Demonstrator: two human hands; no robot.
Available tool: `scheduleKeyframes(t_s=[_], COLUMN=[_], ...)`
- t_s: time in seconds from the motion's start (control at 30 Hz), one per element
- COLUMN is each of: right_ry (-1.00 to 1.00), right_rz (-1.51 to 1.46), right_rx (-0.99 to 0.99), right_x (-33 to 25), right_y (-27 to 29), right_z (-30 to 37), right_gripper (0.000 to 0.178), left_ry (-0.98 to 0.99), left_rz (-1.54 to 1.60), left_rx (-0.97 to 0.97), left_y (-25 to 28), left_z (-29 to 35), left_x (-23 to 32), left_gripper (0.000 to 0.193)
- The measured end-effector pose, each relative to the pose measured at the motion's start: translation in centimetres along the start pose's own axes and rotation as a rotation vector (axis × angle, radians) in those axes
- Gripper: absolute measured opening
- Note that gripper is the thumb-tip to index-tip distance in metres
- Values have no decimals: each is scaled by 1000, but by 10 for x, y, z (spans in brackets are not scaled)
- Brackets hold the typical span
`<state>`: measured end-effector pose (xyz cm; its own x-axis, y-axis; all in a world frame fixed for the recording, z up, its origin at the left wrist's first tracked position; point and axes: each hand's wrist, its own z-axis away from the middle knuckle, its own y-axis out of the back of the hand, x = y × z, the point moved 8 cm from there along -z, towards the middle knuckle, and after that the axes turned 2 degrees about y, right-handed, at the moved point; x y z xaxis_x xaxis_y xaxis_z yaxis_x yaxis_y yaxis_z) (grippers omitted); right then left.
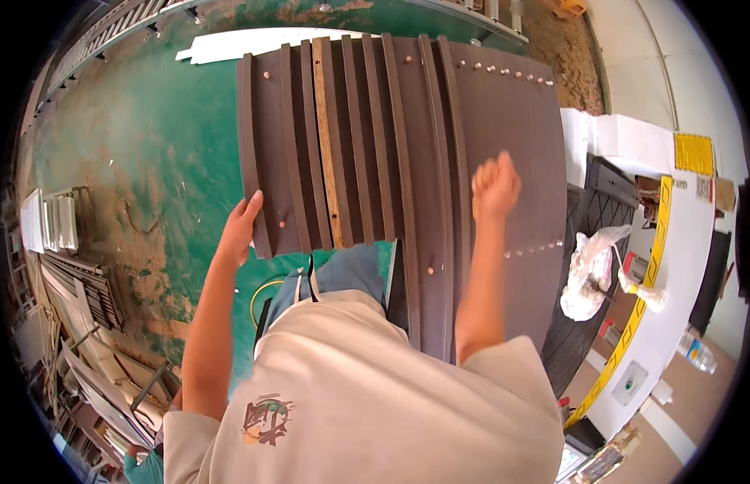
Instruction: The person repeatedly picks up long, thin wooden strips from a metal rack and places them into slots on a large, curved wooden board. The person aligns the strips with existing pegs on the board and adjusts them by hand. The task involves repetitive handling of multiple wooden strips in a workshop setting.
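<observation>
A large dark brown panel (512, 121) lies flat in front of me. Rows of small pale pegs (504, 71) stand along its far and near edges on the right. Several narrow dark brown boards (397, 137) stand side by side on the left part, one showing a bare wood edge (327, 153). My left hand (242, 230) grips the near end of the leftmost brown board (252, 145), thumb on top and fingers partly hidden. Above the panel's right part, my right hand (496, 187) is closed; anything within its fingers is hidden.
White boards (254, 42) lie beyond the panel on the green floor (165, 137). To the right is a white machine with a yellow-striped edge (625, 347), with a plastic bag (589, 278) beside it. Stacked panels (85, 290) and another person's sleeve (145, 468) are at left.
</observation>
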<state>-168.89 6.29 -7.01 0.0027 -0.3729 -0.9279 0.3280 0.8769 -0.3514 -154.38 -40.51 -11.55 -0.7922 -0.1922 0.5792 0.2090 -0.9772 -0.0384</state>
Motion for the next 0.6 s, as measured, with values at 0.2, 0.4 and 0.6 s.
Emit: scheduleKeyframes(t_s=[0.2, 0.4, 0.6], right_ry=[184, -25, 91], right_rz=[83, 186, 25], right_rx=[-241, -116, -183], right_x=[-27, 57, 22], right_y=[-151, -151, -151], right_z=[-183, -220, -223], right_gripper=[55, 49, 48], left_ry=[-77, -77, -56], left_rz=[7, -64, -60], left_rx=[157, 261, 230], left_y=[2, 4, 5], left_z=[-8, -12, -10], left_x=[10, 13, 16], left_gripper=[60, 56, 59])
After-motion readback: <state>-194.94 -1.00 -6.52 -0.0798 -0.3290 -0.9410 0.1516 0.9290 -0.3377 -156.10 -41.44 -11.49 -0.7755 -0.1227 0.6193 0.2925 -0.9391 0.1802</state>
